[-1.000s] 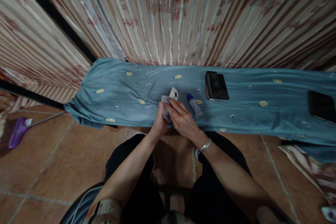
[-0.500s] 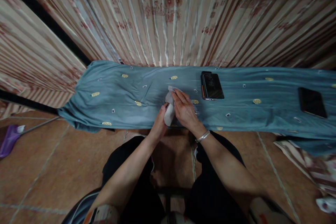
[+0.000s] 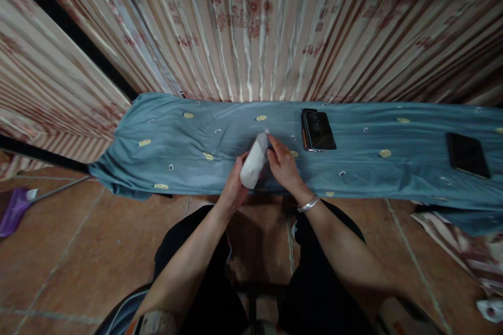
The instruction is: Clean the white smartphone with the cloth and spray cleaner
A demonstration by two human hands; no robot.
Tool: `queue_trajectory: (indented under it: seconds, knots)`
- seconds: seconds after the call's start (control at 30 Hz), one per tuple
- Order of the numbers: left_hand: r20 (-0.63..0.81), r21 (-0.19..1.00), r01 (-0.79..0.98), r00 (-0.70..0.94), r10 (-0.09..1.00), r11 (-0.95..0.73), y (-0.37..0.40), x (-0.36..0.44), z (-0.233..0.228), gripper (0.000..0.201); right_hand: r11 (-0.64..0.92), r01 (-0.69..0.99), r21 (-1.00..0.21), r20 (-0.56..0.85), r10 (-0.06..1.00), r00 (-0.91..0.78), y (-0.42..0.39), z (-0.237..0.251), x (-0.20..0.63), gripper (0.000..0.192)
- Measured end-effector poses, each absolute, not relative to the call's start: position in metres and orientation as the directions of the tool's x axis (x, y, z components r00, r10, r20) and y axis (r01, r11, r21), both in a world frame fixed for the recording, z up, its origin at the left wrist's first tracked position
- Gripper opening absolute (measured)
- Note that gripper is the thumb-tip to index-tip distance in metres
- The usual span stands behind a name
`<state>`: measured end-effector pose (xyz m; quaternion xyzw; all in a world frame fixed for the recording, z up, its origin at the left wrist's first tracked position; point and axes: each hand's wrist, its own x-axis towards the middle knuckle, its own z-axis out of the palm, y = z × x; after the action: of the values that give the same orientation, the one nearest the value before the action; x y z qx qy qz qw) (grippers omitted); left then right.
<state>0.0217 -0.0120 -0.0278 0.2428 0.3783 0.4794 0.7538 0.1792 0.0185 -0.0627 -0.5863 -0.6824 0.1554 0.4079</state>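
My left hand (image 3: 234, 184) is closed around the side of a flat, phone-sized slab, apparently a phone. Its upper face is covered by a white wipe (image 3: 253, 165), so I cannot make out what lies beneath. The covered slab is tilted above the front half of the bench, its far end leaning right. At that far end, the thumb and fingers of my right hand (image 3: 283, 165) pinch a corner of the wipe. A silver bangle (image 3: 308, 204) circles my right wrist.
A blue-green patterned cloth (image 3: 188, 141) covers the long bench. Right of my hands lies a stack of dark phones (image 3: 320, 131); farther right is another dark device (image 3: 467, 154). A pleated curtain (image 3: 251, 52) hangs behind. A purple dustpan-like object (image 3: 14, 212) is on the floor at left.
My right hand has moved off the wipe's upper face to its far right corner. More of the white surface now shows, and the slab has turned its face upward.
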Motion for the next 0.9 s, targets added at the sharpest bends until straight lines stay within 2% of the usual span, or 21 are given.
queue_trajectory:
  seconds: [0.2, 0.43, 0.9]
  knots:
    - [-0.365, 0.675, -0.582, 0.270, 0.891, 0.453, -0.010, 0.021, -0.022, 0.046, 0.135, 0.577, -0.806, 0.267, 0.952, 0.151, 0.021, -0.071, 0.177, 0.049]
    - [-0.379, 0.639, -0.663, 0.170, 0.909, 0.391, -0.004, 0.024, -0.022, 0.039, 0.064, 0.523, -0.850, 0.193, 0.961, 0.197, 0.019, -0.072, 0.170, 0.047]
    - [-0.387, 0.585, -0.733, 0.123, 0.914, 0.347, 0.007, 0.016, -0.020, 0.046, 0.171, 0.482, -0.859, 0.170, 0.984, -0.047, -0.017, -0.067, 0.152, 0.050]
